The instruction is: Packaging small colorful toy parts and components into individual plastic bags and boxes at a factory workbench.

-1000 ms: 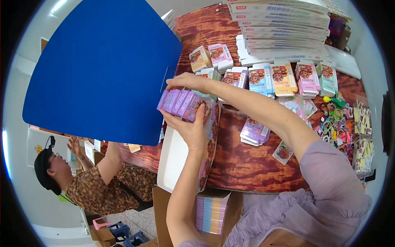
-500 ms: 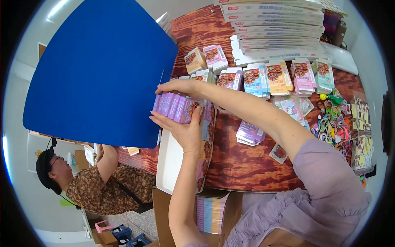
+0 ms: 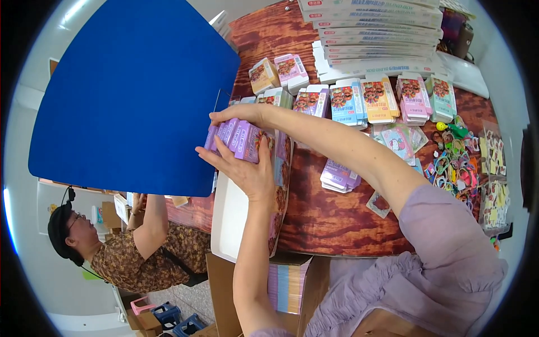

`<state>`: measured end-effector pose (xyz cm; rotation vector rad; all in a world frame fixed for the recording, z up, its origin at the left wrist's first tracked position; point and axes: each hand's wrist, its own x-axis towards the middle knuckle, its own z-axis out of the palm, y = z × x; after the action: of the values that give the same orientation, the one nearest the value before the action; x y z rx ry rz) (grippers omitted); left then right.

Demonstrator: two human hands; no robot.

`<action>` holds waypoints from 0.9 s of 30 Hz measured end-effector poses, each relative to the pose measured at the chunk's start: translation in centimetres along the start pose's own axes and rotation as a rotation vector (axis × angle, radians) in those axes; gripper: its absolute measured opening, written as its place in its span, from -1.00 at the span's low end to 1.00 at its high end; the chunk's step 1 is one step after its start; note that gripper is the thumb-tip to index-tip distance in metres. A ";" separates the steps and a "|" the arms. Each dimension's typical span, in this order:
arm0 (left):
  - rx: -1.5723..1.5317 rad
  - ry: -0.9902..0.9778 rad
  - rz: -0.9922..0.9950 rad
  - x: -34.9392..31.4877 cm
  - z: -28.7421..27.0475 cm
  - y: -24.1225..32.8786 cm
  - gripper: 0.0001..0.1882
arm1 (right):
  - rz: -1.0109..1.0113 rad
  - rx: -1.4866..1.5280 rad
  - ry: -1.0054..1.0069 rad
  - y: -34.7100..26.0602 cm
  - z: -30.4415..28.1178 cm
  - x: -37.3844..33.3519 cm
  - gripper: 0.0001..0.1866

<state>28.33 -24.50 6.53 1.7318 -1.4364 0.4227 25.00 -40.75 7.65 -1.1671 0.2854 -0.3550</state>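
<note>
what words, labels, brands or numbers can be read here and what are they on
I won't copy out printed wording, but print shows here:
Held purple boxes: pale lettering; smaller print too small to read.
Coloured boxes in a row: lettering beside cartoon pictures; the finest too small to read.
Stacked white cartons: pale lettering and small red labels along their edges.
Blue panel: no print visible.

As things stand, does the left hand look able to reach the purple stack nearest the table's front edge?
Probably not without letting go: the left hand holds purple boxes. Otherwise the way seems free, since the purple stack lies mostly uncovered on the table.
</note>
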 end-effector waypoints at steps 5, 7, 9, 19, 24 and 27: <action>-0.077 0.017 0.080 0.2 0.1 -0.4 -0.06 | 0.016 0.011 -0.007 1.2 0.0 0.4 -0.34; -0.108 0.009 0.064 0.0 0.0 -0.6 -0.05 | 0.022 0.010 -0.020 1.7 0.2 0.6 -0.34; -0.146 0.003 0.055 -0.1 0.2 -0.6 -0.04 | 0.020 0.005 -0.026 1.2 -0.1 0.9 -0.34; -0.093 -0.206 0.122 -0.8 -0.5 -0.8 -0.04 | -0.009 -0.004 -0.030 0.9 -1.2 1.5 -0.31; 0.204 -0.193 0.057 -0.8 -0.1 -0.3 -0.05 | -0.024 -0.013 -0.045 0.9 -1.3 1.4 -0.30; 0.187 -0.226 0.108 -0.5 -0.8 0.3 -0.06 | -0.029 -0.026 -0.060 0.8 -2.9 0.6 -0.30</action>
<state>28.09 -23.60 6.82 1.9043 -1.7030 0.4419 24.54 -43.13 5.80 -1.2057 0.2215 -0.3417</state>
